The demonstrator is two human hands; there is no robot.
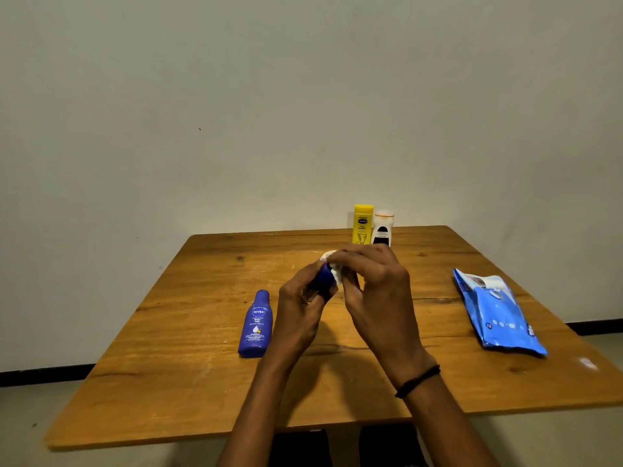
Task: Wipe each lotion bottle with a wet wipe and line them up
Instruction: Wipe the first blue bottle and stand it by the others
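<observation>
Two forearms reach in over the near edge of the bench (202, 365), the right one with a dark band (418, 380) at the wrist. They meet above the middle of the bench. The left grip (300, 308) is curled round a blue bottle (323, 279), most of which is hidden in the palm. Its bare end tilts away and to the right, into the right grip (374, 291), whose fingertips pinch a white wipe (335, 273) against that end. I cannot tell whether that end is the cap or the base. Just left of the left grip a second blue bottle (256, 326) lies flat, its long axis running near to far with the cap toward the far edge. A yellow bottle (363, 224) and a white bottle (382, 229) stand upright side by side at the far edge, straight beyond the hands. The wipe pack (499, 315) lies near the right edge. I judge this bottle mid-wipe. Setting it down would carry it directly away from the person, to that pair. The left grip is the nearer one to the lying bottle.
</observation>
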